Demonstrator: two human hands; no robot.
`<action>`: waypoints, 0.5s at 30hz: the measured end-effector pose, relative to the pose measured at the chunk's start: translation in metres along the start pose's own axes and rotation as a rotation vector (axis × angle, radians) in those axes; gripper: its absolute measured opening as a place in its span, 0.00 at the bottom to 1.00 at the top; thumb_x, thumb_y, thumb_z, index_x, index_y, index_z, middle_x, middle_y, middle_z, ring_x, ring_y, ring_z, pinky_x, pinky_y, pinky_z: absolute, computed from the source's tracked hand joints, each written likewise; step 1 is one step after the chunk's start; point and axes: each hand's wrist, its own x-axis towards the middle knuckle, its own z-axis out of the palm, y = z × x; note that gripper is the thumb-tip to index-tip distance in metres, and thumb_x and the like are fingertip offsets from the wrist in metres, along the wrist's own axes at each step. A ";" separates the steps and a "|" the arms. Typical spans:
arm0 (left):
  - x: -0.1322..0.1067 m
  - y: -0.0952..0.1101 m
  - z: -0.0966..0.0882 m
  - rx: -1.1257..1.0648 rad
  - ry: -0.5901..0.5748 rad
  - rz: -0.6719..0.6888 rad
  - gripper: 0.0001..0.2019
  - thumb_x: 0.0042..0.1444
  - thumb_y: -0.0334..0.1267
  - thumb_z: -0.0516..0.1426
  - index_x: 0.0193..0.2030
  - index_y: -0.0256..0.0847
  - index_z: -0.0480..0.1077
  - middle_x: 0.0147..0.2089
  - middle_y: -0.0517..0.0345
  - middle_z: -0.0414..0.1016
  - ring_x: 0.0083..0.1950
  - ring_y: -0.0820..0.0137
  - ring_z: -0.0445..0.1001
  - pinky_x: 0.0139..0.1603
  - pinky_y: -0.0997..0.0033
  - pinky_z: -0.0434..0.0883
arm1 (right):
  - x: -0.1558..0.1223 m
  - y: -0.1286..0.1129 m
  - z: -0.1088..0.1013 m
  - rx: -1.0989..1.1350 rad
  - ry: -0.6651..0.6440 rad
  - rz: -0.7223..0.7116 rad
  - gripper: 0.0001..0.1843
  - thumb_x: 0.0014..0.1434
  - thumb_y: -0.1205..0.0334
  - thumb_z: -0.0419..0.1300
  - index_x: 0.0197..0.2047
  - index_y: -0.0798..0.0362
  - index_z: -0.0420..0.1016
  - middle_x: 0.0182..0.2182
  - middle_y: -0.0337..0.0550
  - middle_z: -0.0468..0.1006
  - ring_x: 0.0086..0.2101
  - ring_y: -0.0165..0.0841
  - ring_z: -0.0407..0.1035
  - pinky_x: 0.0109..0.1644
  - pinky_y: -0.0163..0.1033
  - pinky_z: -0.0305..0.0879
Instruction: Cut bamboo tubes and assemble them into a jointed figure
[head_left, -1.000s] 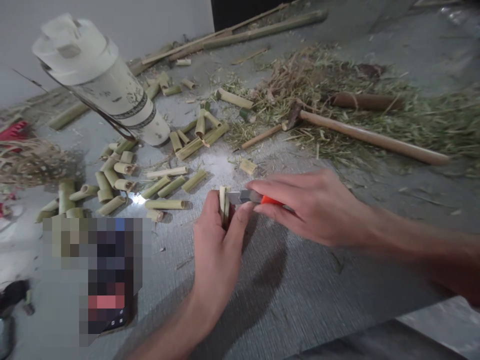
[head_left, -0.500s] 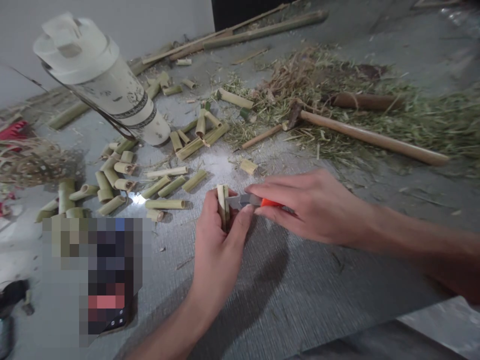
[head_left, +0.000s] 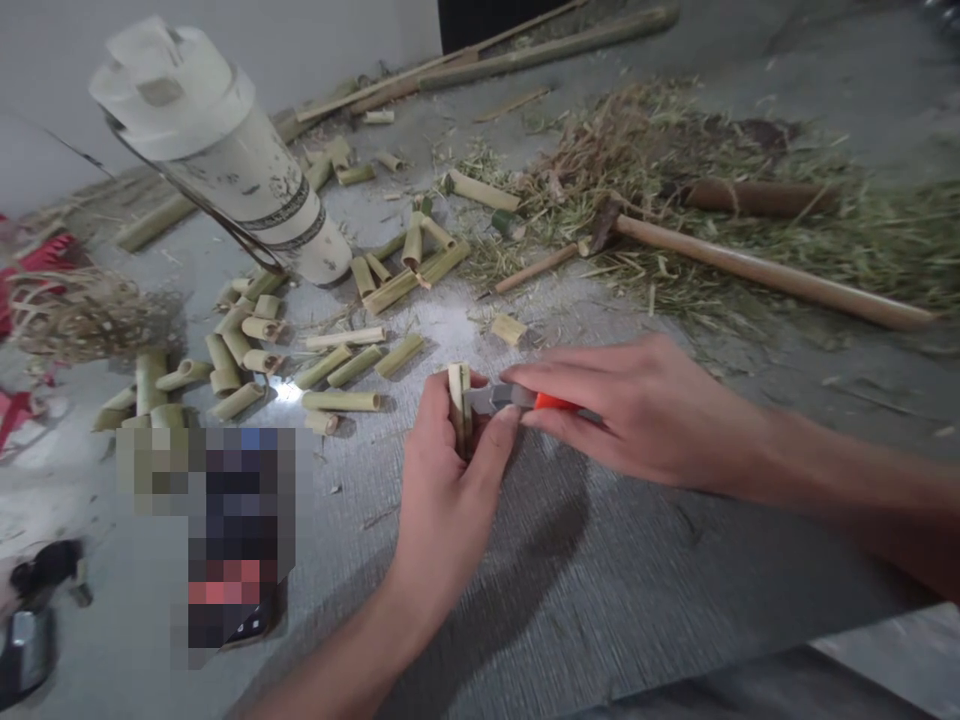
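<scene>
My left hand (head_left: 442,495) grips a short bamboo piece (head_left: 458,394) that stands upright on the grey table (head_left: 600,590). Its top end shows a split. My right hand (head_left: 645,410) holds a utility knife with an orange handle (head_left: 551,402). The knife's metal blade (head_left: 486,399) points left and meets the side of the bamboo piece near its top. My left thumb lies just under the blade.
Several cut bamboo pieces (head_left: 330,365) lie to the left. A tall white cylinder (head_left: 225,170) stands behind them. A hammer with a long wooden handle (head_left: 757,270) rests on green shavings (head_left: 675,170) at the back right. Long bamboo poles (head_left: 525,50) line the far edge.
The view has shifted slightly, so everything sits a little to the right. Both hands keep their hold on the bamboo piece and the knife, with the blade still at the bamboo.
</scene>
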 end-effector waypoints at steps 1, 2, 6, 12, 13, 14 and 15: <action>0.000 0.000 0.000 0.008 0.002 0.008 0.06 0.72 0.39 0.61 0.49 0.47 0.67 0.28 0.70 0.60 0.26 0.73 0.61 0.26 0.73 0.62 | 0.000 0.000 0.000 0.000 0.005 0.000 0.19 0.79 0.51 0.53 0.52 0.49 0.84 0.38 0.46 0.86 0.32 0.36 0.76 0.33 0.40 0.62; 0.001 -0.001 0.000 0.020 0.009 0.023 0.06 0.71 0.39 0.61 0.48 0.46 0.67 0.28 0.69 0.61 0.27 0.73 0.62 0.27 0.73 0.62 | 0.000 0.000 0.000 0.001 0.011 -0.001 0.19 0.79 0.51 0.53 0.52 0.48 0.84 0.38 0.46 0.86 0.32 0.36 0.76 0.33 0.40 0.62; 0.002 -0.002 0.001 0.066 0.053 0.061 0.08 0.71 0.39 0.62 0.43 0.45 0.66 0.30 0.68 0.61 0.30 0.73 0.62 0.29 0.73 0.63 | -0.001 -0.002 0.000 -0.007 0.031 0.006 0.19 0.80 0.50 0.53 0.54 0.48 0.84 0.38 0.46 0.86 0.32 0.37 0.77 0.33 0.40 0.62; 0.001 -0.003 0.000 0.111 0.078 0.064 0.11 0.73 0.43 0.62 0.41 0.45 0.64 0.29 0.68 0.60 0.29 0.73 0.60 0.29 0.71 0.61 | -0.002 -0.004 0.001 -0.078 0.049 0.012 0.19 0.80 0.51 0.53 0.56 0.51 0.83 0.41 0.49 0.87 0.33 0.37 0.78 0.33 0.40 0.62; 0.001 -0.003 0.000 0.114 0.081 0.063 0.12 0.73 0.43 0.62 0.40 0.45 0.64 0.29 0.68 0.60 0.29 0.73 0.59 0.28 0.71 0.61 | -0.003 -0.004 0.001 -0.088 0.053 0.007 0.20 0.80 0.51 0.53 0.56 0.52 0.83 0.42 0.49 0.88 0.33 0.37 0.78 0.33 0.40 0.61; 0.001 -0.003 0.001 0.116 0.086 0.061 0.13 0.73 0.43 0.62 0.39 0.45 0.63 0.29 0.68 0.59 0.29 0.73 0.59 0.28 0.71 0.61 | -0.003 -0.005 0.001 -0.096 0.058 0.004 0.20 0.80 0.52 0.53 0.57 0.52 0.83 0.43 0.50 0.88 0.33 0.37 0.78 0.32 0.40 0.61; 0.001 -0.003 0.001 0.117 0.090 0.058 0.14 0.73 0.43 0.62 0.38 0.45 0.62 0.28 0.68 0.59 0.29 0.72 0.59 0.28 0.71 0.60 | -0.003 -0.005 0.001 -0.103 0.064 0.002 0.20 0.80 0.52 0.52 0.57 0.53 0.83 0.44 0.50 0.88 0.33 0.37 0.79 0.32 0.40 0.61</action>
